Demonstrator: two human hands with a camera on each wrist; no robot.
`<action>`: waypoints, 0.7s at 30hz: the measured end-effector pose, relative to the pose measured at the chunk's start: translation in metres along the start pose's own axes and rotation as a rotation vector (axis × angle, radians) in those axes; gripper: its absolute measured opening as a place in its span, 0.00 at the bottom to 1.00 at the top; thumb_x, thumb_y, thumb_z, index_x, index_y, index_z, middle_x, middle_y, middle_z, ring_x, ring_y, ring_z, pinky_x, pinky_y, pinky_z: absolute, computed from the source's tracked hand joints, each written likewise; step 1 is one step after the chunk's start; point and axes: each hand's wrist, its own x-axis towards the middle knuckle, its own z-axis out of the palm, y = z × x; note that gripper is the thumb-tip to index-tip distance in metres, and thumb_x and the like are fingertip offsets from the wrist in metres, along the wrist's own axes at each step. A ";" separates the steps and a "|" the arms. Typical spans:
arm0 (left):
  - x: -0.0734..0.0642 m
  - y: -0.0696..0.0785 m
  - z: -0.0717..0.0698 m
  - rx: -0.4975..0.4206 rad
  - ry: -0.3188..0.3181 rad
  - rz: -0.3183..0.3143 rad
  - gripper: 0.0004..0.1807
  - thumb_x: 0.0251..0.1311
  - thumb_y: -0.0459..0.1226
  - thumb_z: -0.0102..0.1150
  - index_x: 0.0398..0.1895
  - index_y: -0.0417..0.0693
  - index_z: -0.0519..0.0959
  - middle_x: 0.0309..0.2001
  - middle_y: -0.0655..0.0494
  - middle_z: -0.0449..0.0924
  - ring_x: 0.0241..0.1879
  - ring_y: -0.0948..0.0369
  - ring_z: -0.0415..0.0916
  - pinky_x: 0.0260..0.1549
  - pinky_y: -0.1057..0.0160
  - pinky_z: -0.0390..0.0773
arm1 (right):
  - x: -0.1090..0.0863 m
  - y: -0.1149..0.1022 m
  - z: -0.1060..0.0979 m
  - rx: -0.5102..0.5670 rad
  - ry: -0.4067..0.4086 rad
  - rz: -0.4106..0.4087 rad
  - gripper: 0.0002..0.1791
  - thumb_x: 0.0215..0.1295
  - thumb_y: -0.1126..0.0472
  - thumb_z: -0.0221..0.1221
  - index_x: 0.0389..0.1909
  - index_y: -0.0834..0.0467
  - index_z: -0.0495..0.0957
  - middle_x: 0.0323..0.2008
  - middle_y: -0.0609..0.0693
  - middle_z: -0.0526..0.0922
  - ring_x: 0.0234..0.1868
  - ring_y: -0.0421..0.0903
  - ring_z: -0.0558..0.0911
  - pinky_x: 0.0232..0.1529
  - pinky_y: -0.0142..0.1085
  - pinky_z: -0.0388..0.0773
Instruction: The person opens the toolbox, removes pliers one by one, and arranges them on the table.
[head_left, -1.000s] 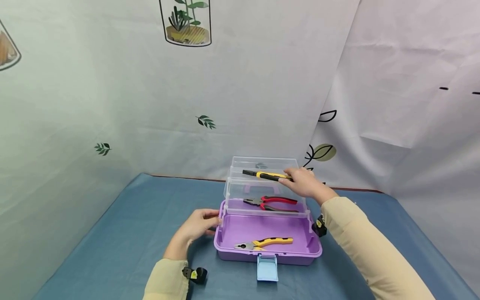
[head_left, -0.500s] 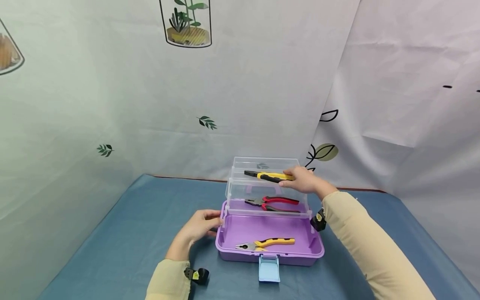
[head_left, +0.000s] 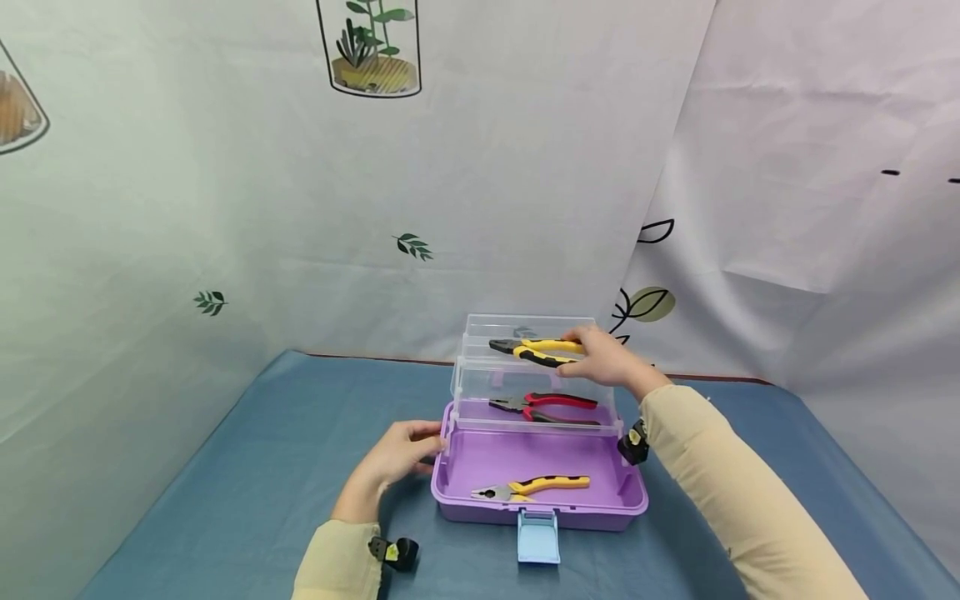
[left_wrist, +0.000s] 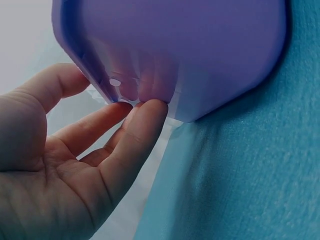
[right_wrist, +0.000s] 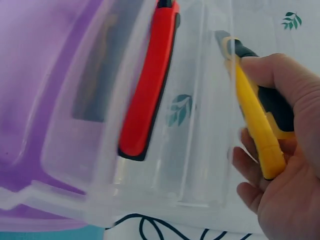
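Observation:
On the table stands an opened purple toolbox with stepped clear trays. My left hand holds its left side, thumb at the rim and fingertips against the outer wall in the left wrist view. Over the upper clear tray, my right hand grips yellow-and-black pliers by the handles, their dark head pointing left. Red-and-black pliers lie in the lower clear tray; their red handle shows large in the right wrist view. Yellow-handled pliers rest on the purple bottom near the front.
A light blue latch hangs down from the toolbox front. Blue cloth covers the table. Behind it rises a pale cloth backdrop with printed leaves. A small black camera is strapped to each wrist.
The yellow-and-black pliers have turned in my right hand, and their two handles now show spread apart. My left hand keeps its place on the toolbox.

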 end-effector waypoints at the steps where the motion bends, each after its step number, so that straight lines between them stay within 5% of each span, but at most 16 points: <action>1: 0.000 0.000 0.000 0.000 0.001 -0.001 0.26 0.56 0.37 0.62 0.57 0.34 0.73 0.50 0.42 0.78 0.42 0.57 0.79 0.37 0.56 0.85 | -0.001 0.000 0.001 0.018 0.003 0.015 0.33 0.56 0.54 0.64 0.59 0.64 0.68 0.49 0.60 0.76 0.45 0.52 0.75 0.46 0.46 0.75; 10: -0.002 0.001 -0.001 0.001 0.006 -0.007 0.25 0.56 0.37 0.62 0.57 0.34 0.74 0.50 0.42 0.78 0.42 0.57 0.80 0.36 0.56 0.85 | -0.005 0.003 0.013 0.049 0.017 -0.014 0.40 0.56 0.55 0.65 0.67 0.65 0.61 0.57 0.64 0.74 0.55 0.58 0.77 0.52 0.49 0.78; 21: -0.003 0.001 -0.001 -0.006 -0.010 0.023 0.25 0.57 0.36 0.60 0.56 0.31 0.73 0.49 0.39 0.78 0.41 0.57 0.80 0.37 0.55 0.85 | -0.011 0.007 0.022 0.053 0.103 -0.008 0.38 0.59 0.53 0.63 0.68 0.62 0.62 0.59 0.63 0.73 0.56 0.59 0.76 0.51 0.52 0.77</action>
